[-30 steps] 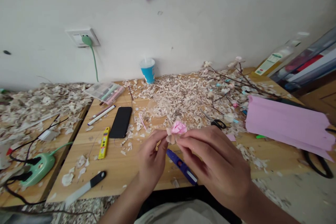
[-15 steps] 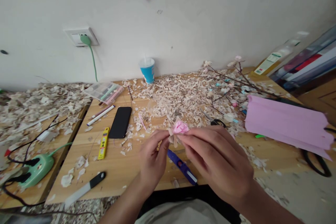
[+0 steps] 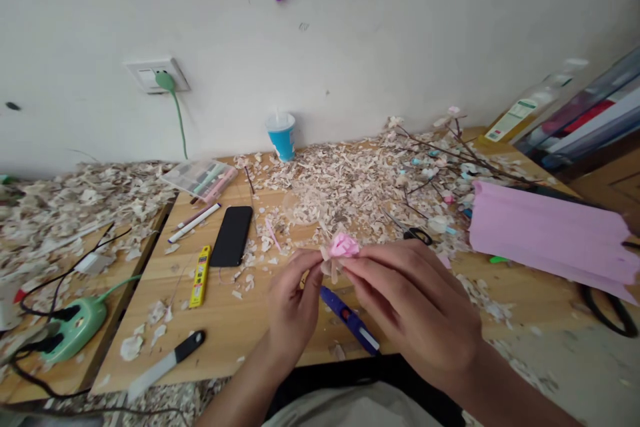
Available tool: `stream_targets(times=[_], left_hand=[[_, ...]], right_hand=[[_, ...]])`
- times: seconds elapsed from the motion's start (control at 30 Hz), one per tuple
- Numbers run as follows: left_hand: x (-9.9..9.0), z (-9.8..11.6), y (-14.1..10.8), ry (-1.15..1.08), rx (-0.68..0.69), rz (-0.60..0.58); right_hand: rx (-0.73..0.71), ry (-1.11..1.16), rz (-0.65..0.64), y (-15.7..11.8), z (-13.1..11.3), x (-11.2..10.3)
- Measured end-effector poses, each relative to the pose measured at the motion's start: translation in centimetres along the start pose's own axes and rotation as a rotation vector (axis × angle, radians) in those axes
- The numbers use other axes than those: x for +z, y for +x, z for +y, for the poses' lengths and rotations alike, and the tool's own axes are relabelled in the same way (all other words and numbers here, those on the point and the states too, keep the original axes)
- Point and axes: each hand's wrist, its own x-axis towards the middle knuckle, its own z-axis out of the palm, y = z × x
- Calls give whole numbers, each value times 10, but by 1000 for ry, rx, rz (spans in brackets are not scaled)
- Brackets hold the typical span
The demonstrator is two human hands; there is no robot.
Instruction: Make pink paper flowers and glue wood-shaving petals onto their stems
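Observation:
Between my two hands, above the table's front part, is a small flower with a crumpled pink centre (image 3: 345, 245) and pale petals (image 3: 330, 265) at its left and underside. My left hand (image 3: 296, 290) pinches the pale petals between thumb and forefinger. From the other side, the fingertips of my right hand (image 3: 417, 300) are closed on the pink part. Below the flower lies a blue glue gun (image 3: 350, 319), partly hidden by my right hand. Just beyond my right hand rest black-handled scissors (image 3: 418, 235).
Dried petals (image 3: 350, 180) cover the table's back. At left lie a phone (image 3: 231, 236), a yellow blade box (image 3: 200, 277), a knife (image 3: 167, 363), markers (image 3: 195, 223) and a green power strip (image 3: 75, 328). A blue cup (image 3: 282, 137), flowering twigs (image 3: 465, 153) and pink paper (image 3: 545, 233) stand or lie farther off.
The view has shifted slightly, so the table items sit a little lower and to the right. Both hands keep their hold on the flower, with hardly any movement.

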Motion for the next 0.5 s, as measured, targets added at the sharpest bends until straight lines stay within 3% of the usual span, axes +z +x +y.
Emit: stream_targets(times=[0.5], left_hand=[[-3, -3, 0, -29, 22, 31]], right_hand=[[-49, -74, -33, -2, -3, -6]])
